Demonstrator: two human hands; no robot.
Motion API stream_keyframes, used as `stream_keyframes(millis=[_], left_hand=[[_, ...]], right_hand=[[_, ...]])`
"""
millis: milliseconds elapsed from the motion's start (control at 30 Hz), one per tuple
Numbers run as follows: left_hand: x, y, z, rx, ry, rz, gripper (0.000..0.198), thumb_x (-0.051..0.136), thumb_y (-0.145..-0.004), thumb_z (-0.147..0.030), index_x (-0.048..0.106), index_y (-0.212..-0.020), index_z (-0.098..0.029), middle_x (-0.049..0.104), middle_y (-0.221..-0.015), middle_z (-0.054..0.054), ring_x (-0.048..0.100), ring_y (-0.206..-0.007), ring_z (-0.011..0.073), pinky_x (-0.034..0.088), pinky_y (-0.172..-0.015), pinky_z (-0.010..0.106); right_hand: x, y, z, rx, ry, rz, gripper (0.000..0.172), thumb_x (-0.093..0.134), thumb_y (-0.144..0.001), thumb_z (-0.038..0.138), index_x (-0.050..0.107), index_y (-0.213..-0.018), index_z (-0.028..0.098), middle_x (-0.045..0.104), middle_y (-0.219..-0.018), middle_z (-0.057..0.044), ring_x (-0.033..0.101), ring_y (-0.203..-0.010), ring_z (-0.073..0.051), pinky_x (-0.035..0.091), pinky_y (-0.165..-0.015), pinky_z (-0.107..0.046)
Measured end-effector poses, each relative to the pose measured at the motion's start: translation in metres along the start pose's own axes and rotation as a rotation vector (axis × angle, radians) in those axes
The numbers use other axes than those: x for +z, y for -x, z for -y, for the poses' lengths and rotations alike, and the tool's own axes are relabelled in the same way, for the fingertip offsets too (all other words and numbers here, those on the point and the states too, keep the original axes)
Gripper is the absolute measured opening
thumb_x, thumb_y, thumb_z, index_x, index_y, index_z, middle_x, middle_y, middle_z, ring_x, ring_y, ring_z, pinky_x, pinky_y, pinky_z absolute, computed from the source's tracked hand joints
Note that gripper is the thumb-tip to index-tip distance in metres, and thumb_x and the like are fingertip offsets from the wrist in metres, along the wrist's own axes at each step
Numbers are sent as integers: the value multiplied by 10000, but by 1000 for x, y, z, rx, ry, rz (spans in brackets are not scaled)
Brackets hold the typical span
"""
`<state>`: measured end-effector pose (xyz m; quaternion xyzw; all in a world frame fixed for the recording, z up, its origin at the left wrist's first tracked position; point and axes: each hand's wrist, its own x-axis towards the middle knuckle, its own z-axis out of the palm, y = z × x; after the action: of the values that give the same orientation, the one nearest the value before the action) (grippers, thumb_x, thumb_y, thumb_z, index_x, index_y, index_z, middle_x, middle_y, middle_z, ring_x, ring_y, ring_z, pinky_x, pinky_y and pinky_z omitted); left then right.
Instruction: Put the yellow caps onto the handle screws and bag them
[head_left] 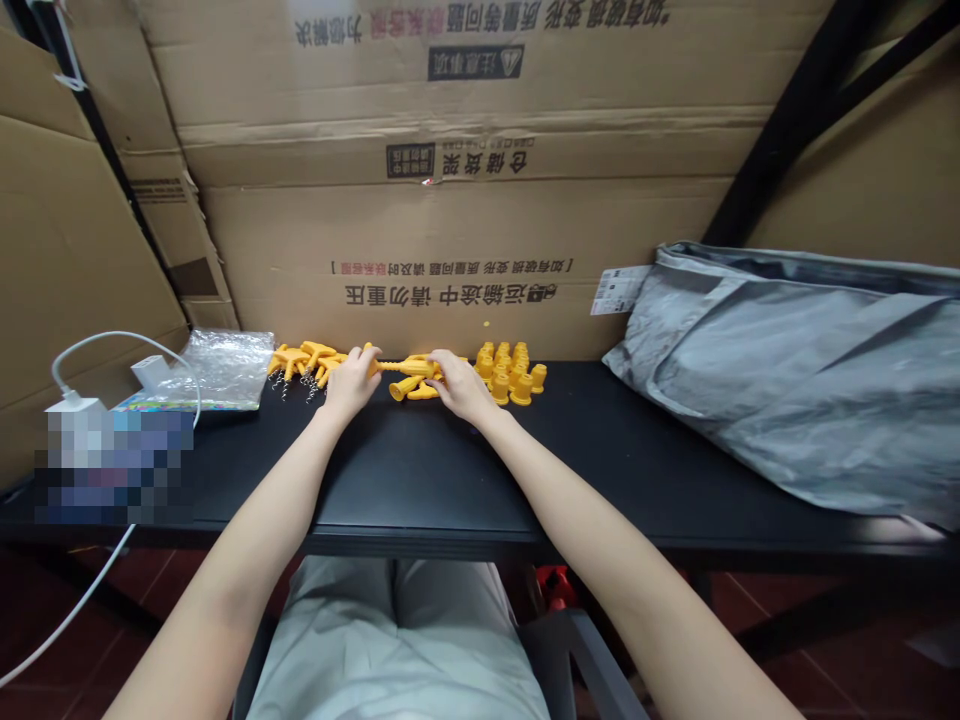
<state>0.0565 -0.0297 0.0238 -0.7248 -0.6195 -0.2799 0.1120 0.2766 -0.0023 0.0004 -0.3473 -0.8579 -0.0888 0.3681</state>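
Both my arms reach to the back of a black table. My left hand is closed round the left end of a yellow plastic corkscrew piece that lies across between my hands. My right hand is closed on its right end, fingers curled over it. Two loose yellow caps lie just below it. To the left lies a heap of yellow T-handled corkscrews with metal spirals. To the right stands a cluster of several yellow caps, upright.
A clear plastic bag lies left of the corkscrews, beside a white charger with cable and a blurred-out patch. A large grey bag covers the table's right part. Cardboard boxes wall the back and left.
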Motion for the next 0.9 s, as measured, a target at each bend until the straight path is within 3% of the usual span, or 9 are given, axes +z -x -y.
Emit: stream_keyframes(millis=[200, 333, 467, 700, 900], left_hand=[[-3, 2, -8, 5, -16, 34, 365, 502, -854, -251, 533, -1217, -264, 579, -1105, 66, 609, -990, 217, 469, -763, 283], [-3, 5, -16, 8, -19, 56, 367, 497, -845, -227, 531, -1209, -256, 579, -1108, 71, 613, -971, 220, 465, -745, 287], [0, 7, -21, -2, -2, 56, 370, 510, -834, -233, 530, -1202, -257, 587, -1097, 68, 617, -952, 224, 458, -701, 285], [0, 7, -19, -35, 26, 52, 349, 517, -827, -233, 540, -1174, -256, 600, -1084, 64, 613, -959, 217, 457, -704, 281], [2, 8, -20, -36, 24, 73, 360, 526, -818, -240, 544, -1177, -260, 608, -1075, 63, 622, -937, 226, 458, -689, 291]], right_hand=[[-8, -2, 18, 4, 168, 14, 360, 460, -930, 326, 514, -1252, 173, 555, -1274, -166, 496, -1176, -276, 315, -972, -445], [-9, -5, 25, -1, 224, 49, 249, 455, -925, 253, 566, -1134, 177, 624, -1171, -147, 515, -1117, -282, 239, -1009, -487], [-10, -7, 24, 26, 251, 47, 229, 454, -885, 154, 565, -1084, 172, 655, -1081, -136, 537, -1045, -278, 250, -991, -475], [-9, -4, 25, 1, 231, 35, 287, 448, -936, 307, 547, -1169, 171, 645, -1128, -144, 532, -1061, -283, 217, -1014, -496], [-6, -4, 21, 13, 269, 72, 224, 475, -891, 202, 564, -1094, 167, 651, -1059, -136, 533, -1031, -280, 240, -1001, -469]])
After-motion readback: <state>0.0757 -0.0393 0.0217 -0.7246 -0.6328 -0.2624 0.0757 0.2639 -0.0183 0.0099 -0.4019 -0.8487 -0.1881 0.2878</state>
